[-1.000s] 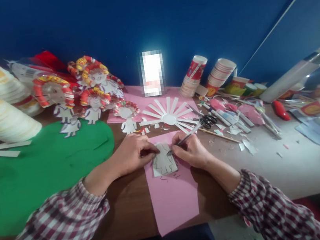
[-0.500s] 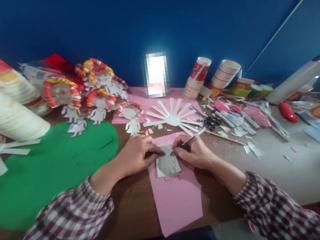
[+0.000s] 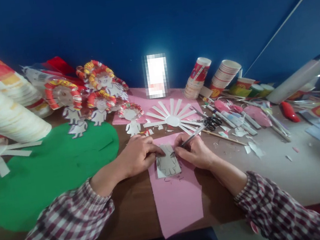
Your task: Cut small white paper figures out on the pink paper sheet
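Note:
A small white paper card with a doll-like figure drawn in dark lines lies on a pink sheet in front of me. My left hand is closed at the card's left edge, its thumb and fingertips pressing on it. In my right hand is a pen, gripped near its tip. The tip points at the right side of the drawn figure; I cannot tell whether it touches. Dark pen strokes mark the pink sheet just below the card.
Beyond the hands lie a white paper cup cut into strips, black-handled scissors and paper scraps. Paper dolls with red-yellow rings and a green sheet are left. Cup stacks stand behind; a wooden stick lies right.
Both hands stay at the card, with the right hand and pen shifted very slightly. The view has tilted a little; nothing was picked up or let go.

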The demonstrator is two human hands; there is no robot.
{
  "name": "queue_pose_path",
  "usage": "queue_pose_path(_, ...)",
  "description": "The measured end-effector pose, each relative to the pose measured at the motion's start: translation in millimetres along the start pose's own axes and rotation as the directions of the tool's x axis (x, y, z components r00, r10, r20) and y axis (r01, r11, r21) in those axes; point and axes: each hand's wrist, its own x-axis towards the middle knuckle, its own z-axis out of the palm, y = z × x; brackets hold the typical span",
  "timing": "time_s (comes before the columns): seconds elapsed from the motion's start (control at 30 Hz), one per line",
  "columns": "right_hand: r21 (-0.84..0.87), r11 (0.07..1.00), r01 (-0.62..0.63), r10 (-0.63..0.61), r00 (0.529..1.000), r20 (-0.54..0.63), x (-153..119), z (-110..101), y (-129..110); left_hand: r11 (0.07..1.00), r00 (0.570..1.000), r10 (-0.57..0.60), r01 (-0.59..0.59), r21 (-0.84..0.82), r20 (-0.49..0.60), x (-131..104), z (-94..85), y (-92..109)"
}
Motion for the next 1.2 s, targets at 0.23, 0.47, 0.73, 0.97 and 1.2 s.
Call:
queue_pose_path(0.23, -0.041, 0.999, 0.012, -0.013, 0.999, -0.029, -0.1, -0.1, 0.9, 1.000, 1.000, -0.005, 0.004, -0.026, -0.028, 6.6, -1.4, 3.7)
queue_pose_path(0.47, -0.071, 0.997, 0.005, -0.009, 0.998, -0.065, -1.2, -0.4, -0.9, 0.998, 0.998, -0.067, 0.067, -0.005, 0.011, 18.8, -4.2, 8.5)
queue_pose_path(0.73, -0.050, 0.999, -0.005, 0.002, 0.999, -0.050, -0.7, 0.6, -1.0, 0.999, 0.993, -0.045, 0.044, -0.005, -0.105, 16.0, 10.4, 2.5)
queue_pose_path(0.97, -0.057, 0.998, -0.003, 0.002, 1.000, -0.021, -0.7, 0.5, -1.6, 0.998, 0.992, -0.070, 0.069, -0.015, -0.107, 14.8, 9.6, 5.0)
queue_pose_path(1.2, -0.077, 0.997, -0.021, 0.019, 0.999, -0.027, -1.0, 1.5, -0.3, 0.997, 0.990, -0.072, 0.069, -0.024, -0.121, 14.7, 11.5, 4.7)
